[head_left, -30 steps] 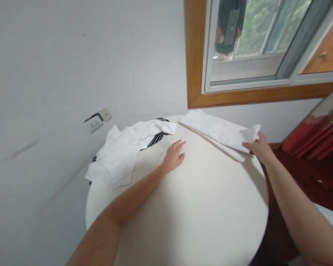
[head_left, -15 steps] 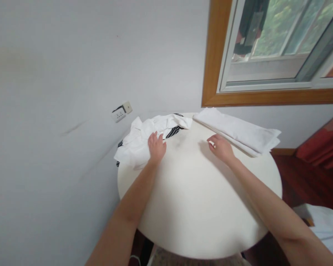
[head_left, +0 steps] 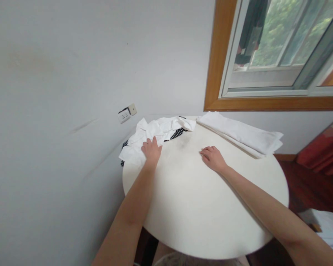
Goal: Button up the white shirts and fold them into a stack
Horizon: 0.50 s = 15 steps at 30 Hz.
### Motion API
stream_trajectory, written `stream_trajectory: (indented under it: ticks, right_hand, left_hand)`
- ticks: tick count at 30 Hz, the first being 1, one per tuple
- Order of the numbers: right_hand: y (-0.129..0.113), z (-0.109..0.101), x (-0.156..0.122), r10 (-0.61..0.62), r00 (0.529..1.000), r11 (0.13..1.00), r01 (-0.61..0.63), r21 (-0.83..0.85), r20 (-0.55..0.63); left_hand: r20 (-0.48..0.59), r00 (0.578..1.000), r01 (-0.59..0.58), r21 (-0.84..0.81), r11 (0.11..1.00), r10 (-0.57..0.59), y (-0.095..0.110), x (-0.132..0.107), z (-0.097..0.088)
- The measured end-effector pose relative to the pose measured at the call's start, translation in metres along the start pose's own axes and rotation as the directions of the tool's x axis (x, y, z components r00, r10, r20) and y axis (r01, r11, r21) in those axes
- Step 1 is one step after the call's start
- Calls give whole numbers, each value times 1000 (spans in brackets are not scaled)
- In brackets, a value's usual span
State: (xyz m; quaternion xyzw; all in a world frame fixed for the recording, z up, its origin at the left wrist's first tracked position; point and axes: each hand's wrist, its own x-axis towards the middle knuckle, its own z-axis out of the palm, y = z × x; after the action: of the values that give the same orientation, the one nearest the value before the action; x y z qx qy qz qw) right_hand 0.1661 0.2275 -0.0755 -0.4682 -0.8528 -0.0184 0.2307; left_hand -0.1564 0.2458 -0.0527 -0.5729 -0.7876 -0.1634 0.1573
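A crumpled white garment (head_left: 140, 142) lies at the left back of the round table, with black-and-white striped cloth (head_left: 179, 133) showing from under it. My left hand (head_left: 151, 150) rests on the near edge of the white garment, its fingers apart and not closed around it. Toward the middle of the table is my right hand (head_left: 213, 158), low over the surface. Its fingers are loosely curled together, and nothing shows in them. Behind it to the right lies a folded white cloth (head_left: 238, 132), apart from the hand.
The white round table (head_left: 199, 207) stands against the wall. A power socket (head_left: 124, 115) sits on the wall at the left, and a wood-framed window (head_left: 266, 103) is at the right. White cloth (head_left: 330, 225) and a red curtain (head_left: 322, 151) are at the right side.
My right hand has moved left and down, away from the folded cloth, and its fingers have drawn closer together. My left hand has slid slightly nearer to me. The view has shifted a little.
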Motion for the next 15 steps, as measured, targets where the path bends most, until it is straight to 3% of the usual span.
stream_trajectory:
  ticks: [3,9,15]
  right_hand:
    - [1,1,-1,-15,1000,1000,15,5,-8]
    - [2,0,-4,-22,1000,1000,22,19,-16]
    - [4,2,-4,-38,999,998,39,52,-20]
  left_hand:
    - [-35,999,27,14,1000,-26,-6,3,3]
    - [46,999,-7,23,1000,6,-11,10,2]
    - [-54,989,-137,2,991,137,-7,14,-25]
